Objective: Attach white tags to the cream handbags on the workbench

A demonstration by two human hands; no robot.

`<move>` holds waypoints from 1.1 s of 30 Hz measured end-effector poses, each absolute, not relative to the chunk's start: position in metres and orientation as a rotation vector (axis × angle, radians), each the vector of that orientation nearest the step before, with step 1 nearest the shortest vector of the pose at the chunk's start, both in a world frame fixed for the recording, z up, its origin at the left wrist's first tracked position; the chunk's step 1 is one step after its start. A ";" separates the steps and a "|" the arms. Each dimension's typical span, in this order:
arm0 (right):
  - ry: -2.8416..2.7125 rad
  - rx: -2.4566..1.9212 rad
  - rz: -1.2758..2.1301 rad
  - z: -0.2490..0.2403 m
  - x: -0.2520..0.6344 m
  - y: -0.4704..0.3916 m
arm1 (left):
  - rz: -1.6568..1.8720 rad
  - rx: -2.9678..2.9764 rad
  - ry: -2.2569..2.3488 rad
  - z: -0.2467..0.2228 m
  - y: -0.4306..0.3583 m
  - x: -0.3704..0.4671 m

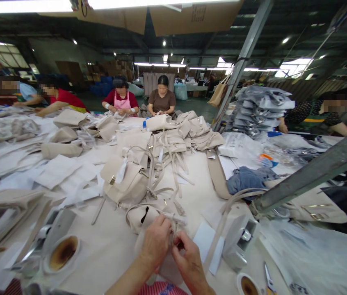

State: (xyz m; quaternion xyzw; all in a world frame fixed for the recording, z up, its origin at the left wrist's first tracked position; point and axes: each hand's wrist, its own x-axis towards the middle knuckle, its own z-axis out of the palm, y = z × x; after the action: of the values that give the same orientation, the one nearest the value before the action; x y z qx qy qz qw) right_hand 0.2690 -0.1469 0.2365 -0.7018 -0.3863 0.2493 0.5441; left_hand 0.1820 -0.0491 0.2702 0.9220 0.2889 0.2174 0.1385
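Note:
A beige handbag (138,219) lies at the table's near edge, partly hidden under my hands. My left hand (156,237) is closed on it, fingers curled over its upper side. Close beside it, my right hand (187,256) has thumb and forefinger pinched together at the bag's edge; the small part between the fingertips is too small to make out. A thin strap loops at the bag's far side. Just beyond lies another beige handbag (127,182) with metal clasps.
Stained round cups (63,253) stand near metal holders (241,239) on both sides. Scissors (269,278) lie front right, by plastic sheeting (318,250). A slanted metal post (315,172) crosses the right. Beige bags (188,131) are heaped mid-table. Several co-workers sit around.

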 end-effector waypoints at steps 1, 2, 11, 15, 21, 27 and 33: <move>-0.880 -1.641 0.633 0.237 0.269 -0.147 | 0.598 2.591 0.869 0.271 -0.050 0.183; -0.830 -1.603 0.702 0.237 0.270 -0.147 | 0.563 2.555 0.848 0.271 -0.050 0.183; -1.016 -1.641 0.763 0.245 0.268 -0.162 | 0.170 2.585 0.626 0.283 -0.030 0.193; -0.975 -1.659 0.858 0.252 0.263 -0.166 | 0.190 2.463 0.842 0.294 -0.030 0.198; -0.795 -1.508 1.052 0.252 0.260 -0.170 | 0.201 1.785 0.815 0.287 -0.042 0.185; -1.003 -1.478 1.074 0.253 0.241 -0.176 | 0.131 1.333 0.836 0.269 -0.042 0.199; -0.810 -1.572 1.054 0.245 0.244 -0.188 | 0.197 1.287 0.902 0.274 -0.032 0.204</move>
State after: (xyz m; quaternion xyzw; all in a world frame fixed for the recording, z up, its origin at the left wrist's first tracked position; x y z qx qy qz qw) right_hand 0.2442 -0.1877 0.2448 -0.6544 -0.3371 0.4388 0.5154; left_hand 0.2036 -0.0317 0.2736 0.5782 0.4055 0.0885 0.7025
